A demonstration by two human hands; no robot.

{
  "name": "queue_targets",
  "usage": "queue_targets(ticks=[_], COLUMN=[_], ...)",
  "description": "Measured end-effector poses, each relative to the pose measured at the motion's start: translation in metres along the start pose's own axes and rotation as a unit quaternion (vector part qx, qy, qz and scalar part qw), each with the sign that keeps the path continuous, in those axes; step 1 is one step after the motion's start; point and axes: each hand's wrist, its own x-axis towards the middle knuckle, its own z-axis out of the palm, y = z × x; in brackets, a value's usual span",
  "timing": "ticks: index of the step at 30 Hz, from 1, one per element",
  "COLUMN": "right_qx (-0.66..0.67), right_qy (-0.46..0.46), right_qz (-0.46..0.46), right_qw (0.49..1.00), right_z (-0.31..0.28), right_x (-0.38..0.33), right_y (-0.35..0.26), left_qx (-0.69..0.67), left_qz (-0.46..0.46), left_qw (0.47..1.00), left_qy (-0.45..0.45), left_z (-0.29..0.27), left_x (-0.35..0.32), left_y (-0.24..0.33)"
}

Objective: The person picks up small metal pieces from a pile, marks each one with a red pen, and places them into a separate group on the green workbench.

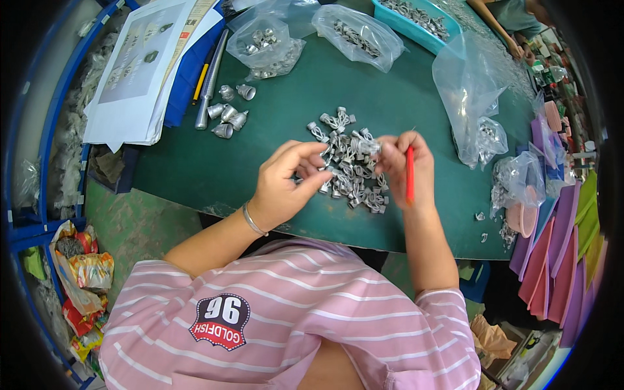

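Observation:
A pile of small grey metal parts with loop-shaped middles [354, 175] lies on the green table in front of me. At its left side is my left hand [292, 175], thumb and forefinger apart, with no part plainly between them. My right hand [409, 162] is closed at the pile's right edge. A slim red stick-like tool [410, 175] stands along its palm, held in the fingers. By those fingertips is a shiny metal piece [369, 147]; whether they pinch it or it only lies behind them, I cannot tell.
Several silver bell-shaped caps [227, 114] sit at the back left, beside a metal rod [211, 81] and papers [140, 65]. Plastic bags of parts [357, 39] and a turquoise tray [396, 19] stand farther back. Coloured bins [552, 260] are at right; another person's arm [497, 29] shows far right.

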Motion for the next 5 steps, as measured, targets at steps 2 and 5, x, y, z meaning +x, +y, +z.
queue_targets(ticks=[2,5], right_qx=[0.093,0.120], right_qy=[-0.033,-0.050], right_qz=[0.024,0.032], right_qw=[0.995,0.991], right_z=[0.011,0.014], right_x=[-0.023,-0.042], right_y=[0.005,0.017], left_qx=[-0.092,-0.191], left_qz=[-0.071,-0.112], left_qw=[0.992,0.968], left_qy=[-0.047,-0.116], left_z=[0.007,0.006], left_x=[0.000,-0.001], left_y=[0.003,-0.001])
